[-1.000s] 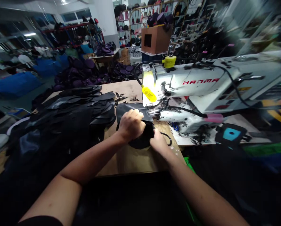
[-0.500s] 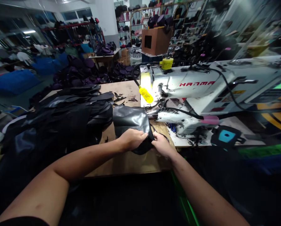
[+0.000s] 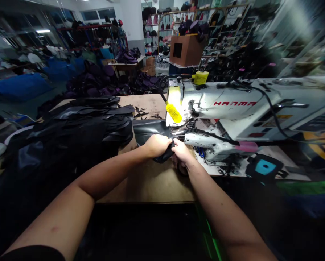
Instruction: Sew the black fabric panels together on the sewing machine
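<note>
My two forearms reach up from the bottom of the frame over the bare wooden desk point(image 3: 151, 185) and meet just above its centre. My left hand point(image 3: 157, 145) is curled closed over the near corner of a black piece point(image 3: 148, 128) of shiny material, knuckles up. My right hand point(image 3: 182, 152) sits just beside it, touching it, with its fingers pinched on the same corner. The black piece lies flat on the desk and runs from my hands towards the middle of the frame, its right edge tucked under the head of the white sewing machine point(image 3: 233, 105), which fills the right half. A yellow tag point(image 3: 173, 112) hangs on the machine's black cable just above my hands, and a yellow spool point(image 3: 201, 77) stands on top of the machine. To the left, a pile of black pieces point(image 3: 83, 127) covers that side of the desk and touches the piece I hold. Further back, at upper centre, a brown box point(image 3: 185, 49) stands before crowded shelves point(image 3: 225, 21).
</note>
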{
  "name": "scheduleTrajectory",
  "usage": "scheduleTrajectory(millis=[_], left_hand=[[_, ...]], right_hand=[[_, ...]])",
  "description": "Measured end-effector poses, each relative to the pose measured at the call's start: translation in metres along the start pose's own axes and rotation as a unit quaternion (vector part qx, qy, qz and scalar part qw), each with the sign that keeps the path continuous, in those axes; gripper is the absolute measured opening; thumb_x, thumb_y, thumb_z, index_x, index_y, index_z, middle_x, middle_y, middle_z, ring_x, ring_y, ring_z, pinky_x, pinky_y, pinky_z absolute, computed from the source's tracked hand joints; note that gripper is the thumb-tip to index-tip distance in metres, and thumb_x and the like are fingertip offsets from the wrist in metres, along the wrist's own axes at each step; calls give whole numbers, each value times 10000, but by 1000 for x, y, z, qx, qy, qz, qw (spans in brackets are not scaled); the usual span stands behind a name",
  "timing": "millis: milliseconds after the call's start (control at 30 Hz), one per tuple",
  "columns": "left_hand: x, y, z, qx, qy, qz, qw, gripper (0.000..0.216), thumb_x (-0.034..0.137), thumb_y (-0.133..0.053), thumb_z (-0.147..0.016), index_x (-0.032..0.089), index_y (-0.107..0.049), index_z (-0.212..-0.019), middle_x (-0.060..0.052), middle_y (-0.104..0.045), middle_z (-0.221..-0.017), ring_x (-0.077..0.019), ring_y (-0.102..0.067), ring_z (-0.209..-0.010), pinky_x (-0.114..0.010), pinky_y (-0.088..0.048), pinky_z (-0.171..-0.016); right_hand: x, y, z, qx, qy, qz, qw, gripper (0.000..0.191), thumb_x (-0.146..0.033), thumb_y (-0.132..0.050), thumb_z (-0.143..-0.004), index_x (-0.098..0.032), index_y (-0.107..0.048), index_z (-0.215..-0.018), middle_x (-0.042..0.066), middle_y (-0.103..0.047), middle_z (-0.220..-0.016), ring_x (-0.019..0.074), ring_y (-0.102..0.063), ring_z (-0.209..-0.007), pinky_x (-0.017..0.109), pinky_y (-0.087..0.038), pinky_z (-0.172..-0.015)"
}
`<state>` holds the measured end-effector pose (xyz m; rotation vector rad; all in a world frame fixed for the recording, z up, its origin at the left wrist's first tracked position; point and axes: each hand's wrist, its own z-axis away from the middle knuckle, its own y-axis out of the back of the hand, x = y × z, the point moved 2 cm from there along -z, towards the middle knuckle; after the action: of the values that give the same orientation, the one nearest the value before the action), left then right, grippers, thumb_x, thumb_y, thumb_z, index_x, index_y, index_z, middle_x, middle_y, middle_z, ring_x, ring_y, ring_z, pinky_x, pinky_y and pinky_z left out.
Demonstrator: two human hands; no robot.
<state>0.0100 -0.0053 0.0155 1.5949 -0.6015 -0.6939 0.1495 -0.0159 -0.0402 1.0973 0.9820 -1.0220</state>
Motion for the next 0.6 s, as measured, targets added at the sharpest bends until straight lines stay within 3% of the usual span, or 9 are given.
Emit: scheduleTrajectory(millis=[167, 367, 433, 600], left_hand=[[-1, -9, -11, 9, 62, -1, 998, 297, 227, -401, -1044, 109, -645, -1166, -110, -705, -997, -242, -683, -880, -337, -501, -743], [6, -13, 4, 73, 100, -25, 992, 290, 191, -419, -1040, 109, -594, -1255, -133, -654, -1113, -244, -621, -982, -353, -499, -814], [3, -10, 6, 75, 88, -28, 993, 258, 195, -436, -1036, 119, -623, -1196, -120, -653, -1081, -240, -613, -974, -352, -499, -821], [-2, -4, -11, 22, 35, -10, 999, 265, 163, -428, -1028, 82, -681, -1024, -133, -669, -1060, -233, -637, -937, -347, -509, -838]], right_hand=[[-1, 2, -14, 47, 34, 105, 993, 322, -128, -438, -678, -189, -586, -957, 50, -712, -974, 202, -637, -938, 300, -538, -823], [-4, 17, -5, 40, 22, 319, 946, 95, -205, -506, -803, -208, -593, -841, 58, -694, -873, 224, -628, -837, 320, -495, -786], [-5, 18, -1, 16, 17, 303, 953, 91, -189, -507, -819, -207, -594, -838, 55, -695, -874, 204, -637, -806, 298, -500, -750], [-4, 9, -9, -29, -56, 98, 993, 220, -174, -459, -862, -202, -610, -1020, 50, -707, -924, 176, -655, -695, 312, -557, -650]])
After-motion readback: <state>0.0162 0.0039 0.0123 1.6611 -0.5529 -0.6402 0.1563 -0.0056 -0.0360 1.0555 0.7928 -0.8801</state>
